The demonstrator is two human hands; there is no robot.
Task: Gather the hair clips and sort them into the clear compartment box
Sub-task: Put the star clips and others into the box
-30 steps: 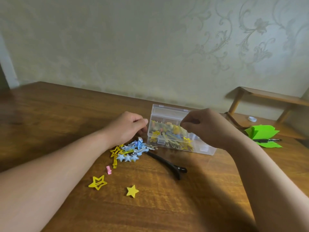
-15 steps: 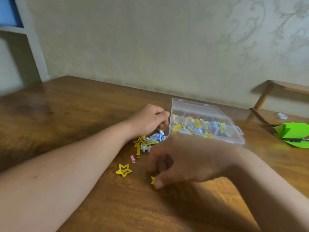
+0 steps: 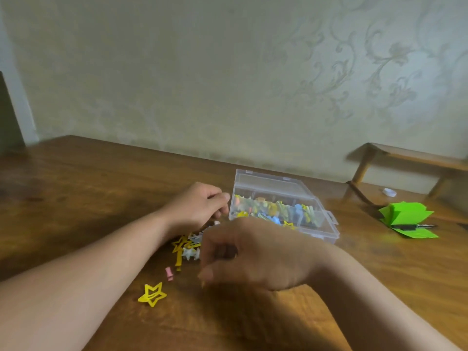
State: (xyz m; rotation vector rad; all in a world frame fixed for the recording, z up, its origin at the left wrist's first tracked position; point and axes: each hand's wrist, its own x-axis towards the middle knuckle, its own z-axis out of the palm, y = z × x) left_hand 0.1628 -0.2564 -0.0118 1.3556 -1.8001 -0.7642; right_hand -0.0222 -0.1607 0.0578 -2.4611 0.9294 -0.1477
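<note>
The clear compartment box (image 3: 330, 230) stands open on the wooden table, its front compartments filled with coloured hair clips (image 3: 271, 210). Left of it lies a pile of yellow and blue star clips (image 3: 188, 245). My left hand (image 3: 200, 206) rests curled over that pile, at the box's left end; what its fingers hold is hidden. My right hand (image 3: 253, 254) hovers in front of the pile, fingers closed, with a sliver of the solid yellow star clip (image 3: 202, 283) at its fingertips. A small pink clip (image 3: 169, 273) and an outlined yellow star clip (image 3: 152, 293) lie loose nearer to me.
Green folded paper (image 3: 405, 216) with a pen (image 3: 415, 226) on it lies at the right. Behind it stands a small wooden rack (image 3: 405, 158), with a little white object (image 3: 389, 192) under it. The patterned wall runs along the table's back edge.
My right hand came from the box down to the solid yellow star and lifted it off the table. The long black clip is now hidden behind that hand. My left hand stayed put.
</note>
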